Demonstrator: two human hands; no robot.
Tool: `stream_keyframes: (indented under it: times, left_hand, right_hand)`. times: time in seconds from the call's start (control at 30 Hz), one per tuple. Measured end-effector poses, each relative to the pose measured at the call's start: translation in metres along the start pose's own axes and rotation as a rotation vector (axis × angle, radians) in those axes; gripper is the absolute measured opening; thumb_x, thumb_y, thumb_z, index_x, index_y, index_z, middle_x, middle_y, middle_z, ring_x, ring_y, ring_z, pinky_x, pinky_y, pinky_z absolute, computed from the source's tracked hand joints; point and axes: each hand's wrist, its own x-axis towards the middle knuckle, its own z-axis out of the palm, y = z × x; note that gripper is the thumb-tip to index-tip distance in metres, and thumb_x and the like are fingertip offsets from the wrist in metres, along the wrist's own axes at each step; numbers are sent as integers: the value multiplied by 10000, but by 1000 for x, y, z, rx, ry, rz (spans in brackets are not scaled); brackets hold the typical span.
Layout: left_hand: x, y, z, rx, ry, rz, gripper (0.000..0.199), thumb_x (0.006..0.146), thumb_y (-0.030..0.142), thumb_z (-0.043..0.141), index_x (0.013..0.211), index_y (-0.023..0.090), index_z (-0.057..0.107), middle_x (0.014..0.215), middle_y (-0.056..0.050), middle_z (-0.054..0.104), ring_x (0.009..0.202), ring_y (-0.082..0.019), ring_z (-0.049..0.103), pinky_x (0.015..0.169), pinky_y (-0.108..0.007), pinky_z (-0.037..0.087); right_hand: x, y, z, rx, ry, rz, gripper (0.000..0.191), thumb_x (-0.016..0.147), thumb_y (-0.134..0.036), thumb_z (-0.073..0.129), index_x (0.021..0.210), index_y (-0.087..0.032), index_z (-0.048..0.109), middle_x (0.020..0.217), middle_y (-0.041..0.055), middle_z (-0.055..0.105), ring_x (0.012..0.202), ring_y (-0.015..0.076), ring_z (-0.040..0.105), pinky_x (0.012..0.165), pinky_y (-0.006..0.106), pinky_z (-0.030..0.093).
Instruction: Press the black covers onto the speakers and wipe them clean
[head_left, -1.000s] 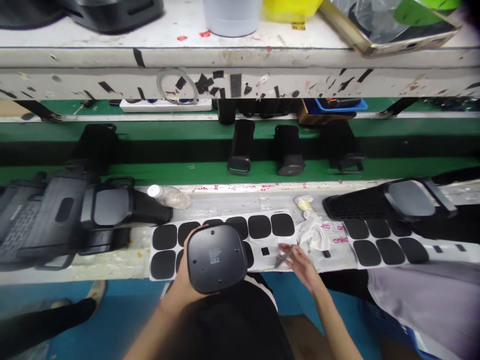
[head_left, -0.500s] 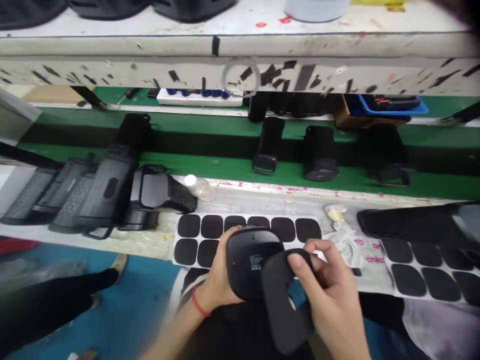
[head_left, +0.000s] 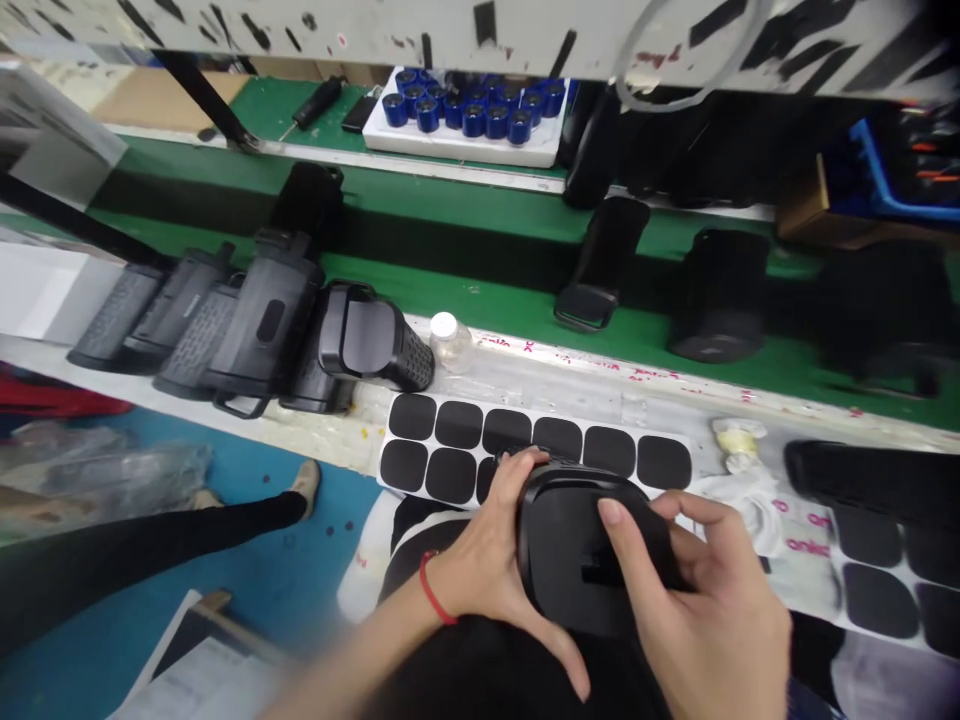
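A black device with a rounded-square end face stands tilted toward me over my lap. My left hand grips its left side, with the thumb stretched out below it. A black rounded-square pad lies over the end face, a small dark rectangular gap showing near its middle. On the pad's right part rests the thumb of my right hand, while its other fingers curl at the far right edge. Just behind, a white sheet of black rounded-square pads lies on the bench edge, partly hidden by the device.
Several grey-black devices stand together at left, beside a clear bottle with white cap. More black devices lie on the green belt. Behind are blue cylinders in a white tray. A person's leg shows at lower left.
The pad, held bent with a loose flap before the device, now lies over its end face, and the label there is covered. The camera view has shifted, bringing the blue cylinders into sight.
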Motion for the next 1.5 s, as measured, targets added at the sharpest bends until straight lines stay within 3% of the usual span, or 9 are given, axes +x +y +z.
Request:
stream_keyframes:
  times: [0.17, 0.3, 0.4, 0.53, 0.63, 0.73, 0.97, 1.13, 1.5]
  left_hand:
    - [3, -12, 1, -62, 46, 75, 1497, 285, 810, 837, 1534, 349, 151, 1460, -184, 310, 1368, -468, 384, 1137, -726, 330]
    - [5, -16, 2, -74, 72, 69, 1497, 272, 823, 825, 1527, 334, 172, 1426, -184, 338, 1339, -457, 397, 1117, -711, 359]
    - [6, -13, 1, -108, 65, 82, 1500, 285, 866, 771, 1535, 336, 134, 1456, -190, 314, 1390, -481, 351, 1149, -730, 286]
    - [8, -6, 1, -213, 21, -1, 1219, 557, 977, 510, 1545, 363, 143, 1530, -170, 275, 1473, -483, 237, 1170, -782, 91]
    - [9, 1, 2, -235, 51, -66, 865, 852, 852, 295, 1545, 345, 191, 1515, -150, 330, 1476, -424, 253, 1184, -757, 66]
    - [11, 7, 2, -238, 72, -110, 723, 953, 717, 283, 1546, 311, 203, 1513, -149, 343, 1447, -385, 301, 1206, -703, 104]
    - [17, 11, 0, -237, 90, -150, 701, 960, 690, 325, 1517, 268, 270, 1467, -148, 395, 1392, -365, 364, 1210, -631, 189]
    - [16, 8, 1, -202, 110, -154, 728, 949, 719, 281, 1506, 251, 248, 1453, -163, 397, 1374, -370, 373, 1190, -623, 232]
    - [14, 5, 5, -276, 123, -187, 729, 941, 723, 325, 1523, 302, 195, 1478, -140, 355, 1361, -380, 388, 1162, -626, 284]
  right_hand:
    - [-1, -6, -7, 70, -125, 136, 474, 758, -713, 649, 900, -282, 514, 533, -88, 622, 432, 111, 433, 453, 193, 366]
    - [0, -3, -8, 48, -61, 134, 494, 728, -719, 672, 860, -265, 532, 532, -65, 648, 415, 101, 445, 420, 161, 370]
    - [1, 0, -5, 13, 0, 82, 487, 746, -714, 676, 854, -262, 531, 527, -73, 646, 446, 99, 492, 466, 154, 389]
    - [4, 3, 0, -49, 115, -29, 520, 770, -758, 646, 868, -256, 551, 519, -67, 634, 432, 105, 496, 478, 184, 382]
    - [9, 5, 1, -96, 146, -62, 542, 769, -782, 634, 867, -255, 552, 517, -57, 638, 431, 116, 516, 474, 201, 378]
    - [13, 2, -1, -114, 98, -69, 526, 774, -772, 638, 871, -263, 552, 536, -56, 661, 438, 123, 552, 461, 191, 390]
    - [15, 1, -3, -168, 91, -66, 571, 767, -827, 592, 882, -269, 545, 550, -57, 663, 440, 147, 566, 473, 227, 384]
    - [9, 1, 0, -85, 108, 57, 609, 708, -839, 639, 902, -265, 573, 620, -24, 679, 543, 188, 587, 567, 281, 392]
    - [5, -5, 3, -60, 165, 121, 576, 716, -803, 671, 897, -263, 582, 616, -11, 619, 577, 207, 552, 616, 317, 367]
